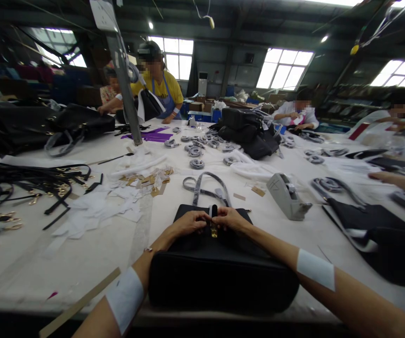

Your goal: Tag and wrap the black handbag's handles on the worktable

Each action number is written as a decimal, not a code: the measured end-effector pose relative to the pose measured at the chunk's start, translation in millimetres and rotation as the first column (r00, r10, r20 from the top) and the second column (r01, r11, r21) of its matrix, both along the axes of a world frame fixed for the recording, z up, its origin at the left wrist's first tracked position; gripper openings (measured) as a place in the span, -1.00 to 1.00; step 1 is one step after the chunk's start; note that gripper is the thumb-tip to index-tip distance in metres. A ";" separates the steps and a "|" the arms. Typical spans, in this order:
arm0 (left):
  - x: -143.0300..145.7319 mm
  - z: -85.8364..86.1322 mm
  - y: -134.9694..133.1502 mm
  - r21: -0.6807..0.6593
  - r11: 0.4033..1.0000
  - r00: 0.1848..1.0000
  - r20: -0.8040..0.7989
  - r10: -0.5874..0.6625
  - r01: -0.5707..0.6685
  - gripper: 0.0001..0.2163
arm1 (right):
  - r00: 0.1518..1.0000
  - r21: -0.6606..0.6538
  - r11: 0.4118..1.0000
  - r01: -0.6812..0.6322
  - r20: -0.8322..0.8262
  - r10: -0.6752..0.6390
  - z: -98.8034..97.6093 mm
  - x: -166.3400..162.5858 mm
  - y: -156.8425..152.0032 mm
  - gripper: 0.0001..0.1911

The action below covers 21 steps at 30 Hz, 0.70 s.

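Note:
A black handbag [223, 281] lies on the white table right in front of me, its base toward me. Its wrapped handles [198, 185] stretch away over the table. On the bag's upper middle is a short black closure tab [214, 211] with a gold clasp [214, 230] below it. My left hand [192, 222] comes from the left, fingers closed at the tab's left side. From the right, my right hand [231, 218] pinches the tab between thumb and fingers. The fingertips nearly meet and partly hide the tab.
A grey tape dispenser [287, 197] stands to the right, near another black bag [381, 234]. Left lie black straps with gold hooks [57, 180] and white paper pieces [93, 211]. Wrapped coils [195, 151] and piled bags [248, 131] sit farther back. A metal post [125, 80] rises left; co-workers sit and stand around.

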<state>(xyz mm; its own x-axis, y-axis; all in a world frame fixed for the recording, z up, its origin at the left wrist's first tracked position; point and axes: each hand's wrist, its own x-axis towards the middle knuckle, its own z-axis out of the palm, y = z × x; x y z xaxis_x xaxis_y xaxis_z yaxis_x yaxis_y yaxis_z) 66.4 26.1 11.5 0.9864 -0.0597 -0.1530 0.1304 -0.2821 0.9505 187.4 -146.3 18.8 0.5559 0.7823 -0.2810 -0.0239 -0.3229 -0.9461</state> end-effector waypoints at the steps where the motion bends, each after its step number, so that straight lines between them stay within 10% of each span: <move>1: 0.6 -1.4 0.1 0.007 1.000 1.000 -0.013 0.026 -0.026 -0.72 | 1.000 0.001 1.000 -0.002 0.004 0.002 1.0 -1.9 -1.2 -0.69; 15: 4.7 -5.2 -3.5 -0.060 0.990 0.989 -0.077 0.126 -0.130 -0.79 | 0.858 -0.152 0.890 -0.430 0.237 0.455 24.0 -8.5 -35.2 -0.71; 21: 6.3 -5.5 -3.5 -0.073 0.988 0.988 -0.080 0.128 -0.134 -0.80 | 0.837 -0.221 0.904 -0.366 0.347 0.424 21.6 -5.4 -24.3 -0.77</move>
